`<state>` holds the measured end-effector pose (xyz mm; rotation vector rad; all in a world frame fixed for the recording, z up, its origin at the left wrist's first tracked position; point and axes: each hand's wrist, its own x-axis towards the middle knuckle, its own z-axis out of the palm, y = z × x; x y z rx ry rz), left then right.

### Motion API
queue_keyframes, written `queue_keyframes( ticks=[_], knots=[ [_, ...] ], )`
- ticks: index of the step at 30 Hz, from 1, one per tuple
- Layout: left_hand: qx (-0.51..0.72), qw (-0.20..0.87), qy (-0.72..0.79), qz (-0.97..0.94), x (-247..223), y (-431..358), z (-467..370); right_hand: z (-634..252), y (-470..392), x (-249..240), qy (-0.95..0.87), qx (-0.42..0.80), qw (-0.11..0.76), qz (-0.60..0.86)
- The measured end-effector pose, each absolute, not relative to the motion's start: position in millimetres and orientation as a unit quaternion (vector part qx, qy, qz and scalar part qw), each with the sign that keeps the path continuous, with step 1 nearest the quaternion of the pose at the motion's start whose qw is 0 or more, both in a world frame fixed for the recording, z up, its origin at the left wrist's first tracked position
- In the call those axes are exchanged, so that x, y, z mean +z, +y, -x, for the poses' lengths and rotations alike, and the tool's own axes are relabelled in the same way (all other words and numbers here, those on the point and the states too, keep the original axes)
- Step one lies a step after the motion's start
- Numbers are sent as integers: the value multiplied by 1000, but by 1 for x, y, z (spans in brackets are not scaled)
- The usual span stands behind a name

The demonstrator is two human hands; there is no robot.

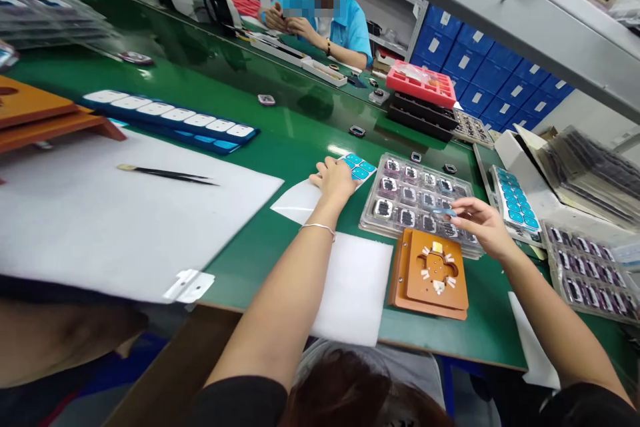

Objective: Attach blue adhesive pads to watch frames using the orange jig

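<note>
My left hand (334, 180) rests over a sheet of blue stickers (358, 167), fingers bent onto it, and the sheet's pale backing (299, 201) spreads out to the left. Between the thumb and fingers of my right hand (481, 223) is a small blue sticker (444, 212). That hand hovers over the right part of a clear plastic tray (367, 217), which holds rows of small dark parts with rounded white frames. Just in front of the tray sits an orange fixture block (413, 293) with a shaped recess and small white pads.
White foam sheets (357, 290) lie near the front edge, one bearing black tweezers (167, 173). A blue strip of white pieces (173, 113) is at left. More trays (590, 267) and a blue sticker sheet (517, 197) stand right. A person (350, 27) works across the bench.
</note>
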<state>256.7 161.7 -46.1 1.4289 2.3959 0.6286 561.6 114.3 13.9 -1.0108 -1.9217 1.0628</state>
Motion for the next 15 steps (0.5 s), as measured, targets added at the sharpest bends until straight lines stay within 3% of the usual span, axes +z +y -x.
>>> queue_keyframes(
  ticks=[9, 15],
  knots=[
    [206, 145, 838, -483, -42, 158, -253, -601, 93, -9, -670, 407, 431, 447],
    [220, 181, 829, -481, -41, 162, -246, -622, 89, -27, -672, 397, 433, 451]
  ],
)
